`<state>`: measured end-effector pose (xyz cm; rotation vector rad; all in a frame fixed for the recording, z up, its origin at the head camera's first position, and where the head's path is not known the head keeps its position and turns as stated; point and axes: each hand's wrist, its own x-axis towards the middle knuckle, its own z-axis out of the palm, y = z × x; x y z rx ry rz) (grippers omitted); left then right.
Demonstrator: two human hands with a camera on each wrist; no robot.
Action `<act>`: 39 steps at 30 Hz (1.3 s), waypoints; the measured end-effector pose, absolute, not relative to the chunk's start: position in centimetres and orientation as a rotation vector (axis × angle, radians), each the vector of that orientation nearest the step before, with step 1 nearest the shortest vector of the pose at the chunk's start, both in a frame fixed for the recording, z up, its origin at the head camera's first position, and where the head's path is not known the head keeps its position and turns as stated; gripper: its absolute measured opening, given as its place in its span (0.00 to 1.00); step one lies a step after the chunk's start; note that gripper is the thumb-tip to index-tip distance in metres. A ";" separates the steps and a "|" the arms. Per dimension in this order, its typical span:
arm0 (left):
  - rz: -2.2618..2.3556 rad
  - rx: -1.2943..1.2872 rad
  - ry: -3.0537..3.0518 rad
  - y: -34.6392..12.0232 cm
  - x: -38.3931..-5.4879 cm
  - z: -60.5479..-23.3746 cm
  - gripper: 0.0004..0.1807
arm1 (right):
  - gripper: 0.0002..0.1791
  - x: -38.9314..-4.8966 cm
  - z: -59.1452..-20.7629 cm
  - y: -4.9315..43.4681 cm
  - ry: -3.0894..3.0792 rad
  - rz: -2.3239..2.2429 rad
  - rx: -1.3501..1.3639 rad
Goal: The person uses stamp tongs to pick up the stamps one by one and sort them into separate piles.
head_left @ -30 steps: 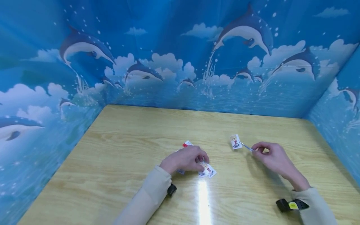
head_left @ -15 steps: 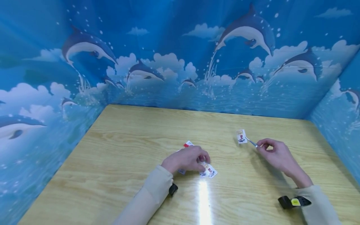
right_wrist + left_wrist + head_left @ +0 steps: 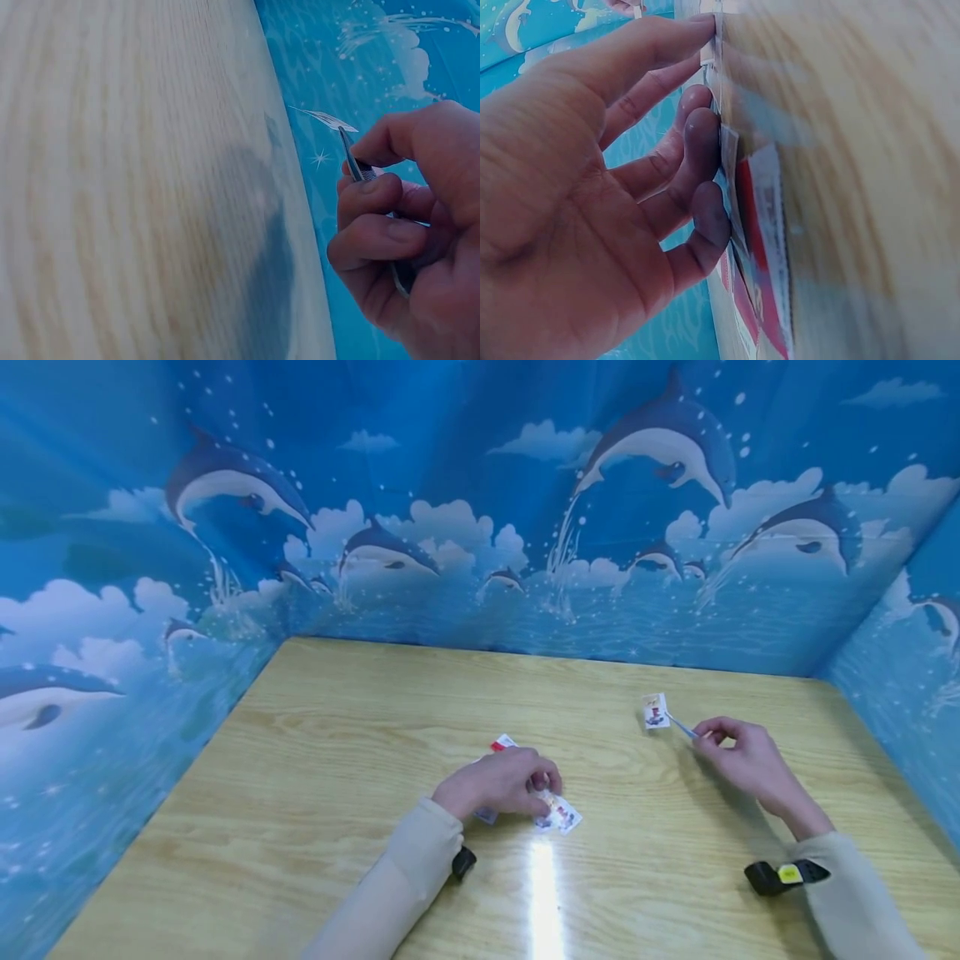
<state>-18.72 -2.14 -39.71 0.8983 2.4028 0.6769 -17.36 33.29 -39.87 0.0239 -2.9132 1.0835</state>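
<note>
My right hand [image 3: 750, 764] pinches a pair of metal tweezers [image 3: 358, 169] between thumb and fingers. At the tips of the tweezers is a small white sticker-like card [image 3: 656, 711] with a coloured picture, held above the table and seen nearly edge-on in the right wrist view. My left hand [image 3: 502, 781] rests on several similar small picture cards [image 3: 566, 817], its fingers bent and fingertips touching them. Beside it lie cards with red and white print [image 3: 765, 217], partly hidden under the hand in the head view.
The wood-grain table [image 3: 337, 718] runs back to a blue dolphin-print curtain [image 3: 465, 552], which also closes off both sides. Glare [image 3: 545, 893] streaks the table's front. Dark wrist cameras [image 3: 772, 877] sit on both wrists.
My right hand has moved away from me and slightly right, carrying the card in the tweezers toward the back of the table. My left hand has stayed in place on the cards.
</note>
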 end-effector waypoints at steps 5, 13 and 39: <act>0.674 0.901 2.401 -2.1 -18.8 -39.8 0.09 | 0.19 -18.1 -40.2 33.7 -2.959 1.068 -0.009; 0.677 0.906 2.400 -2.3 -18.8 -39.8 0.09 | 0.19 -18.8 -40.8 34.1 -2.992 1.042 -0.056; 0.705 0.908 2.386 -2.2 -18.9 -39.8 0.08 | 0.19 -17.9 -39.6 33.4 -3.013 0.761 -0.010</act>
